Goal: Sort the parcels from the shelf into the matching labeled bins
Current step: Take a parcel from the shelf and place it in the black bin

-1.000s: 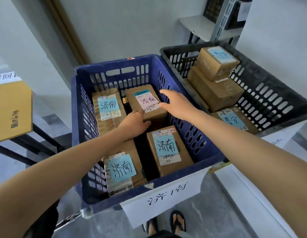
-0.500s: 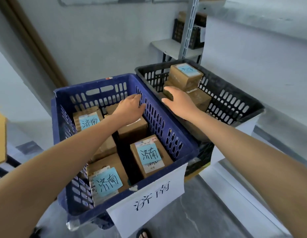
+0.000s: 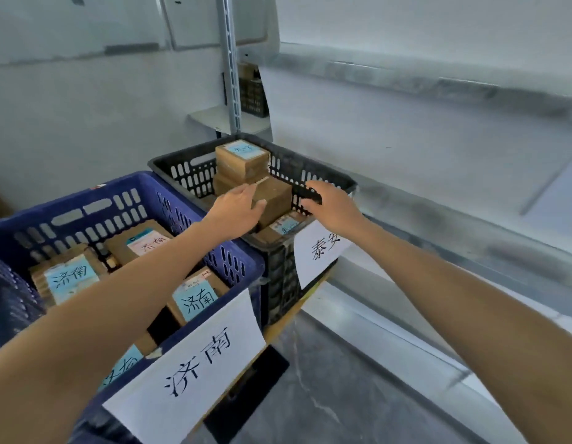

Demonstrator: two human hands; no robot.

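You move both hands from the blue bin (image 3: 86, 200) to the black bin (image 3: 281, 283). Your left hand (image 3: 236, 209) lays straight fingers on the middle parcel (image 3: 275, 195); your right hand (image 3: 334, 208) curls its fingers (grip unclear). You're likely straightening the stack.

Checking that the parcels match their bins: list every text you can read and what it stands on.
"济南": large white sign on the blue bin.
"泰安": smaller white sign on the black bin.
"济南": blue sticker on the left parcel in the blue bin.
"济南": blue sticker on the near-right parcel there.
Too blurred or hidden to read: pink-labelled parcel, top parcel in the black bin, all small print.
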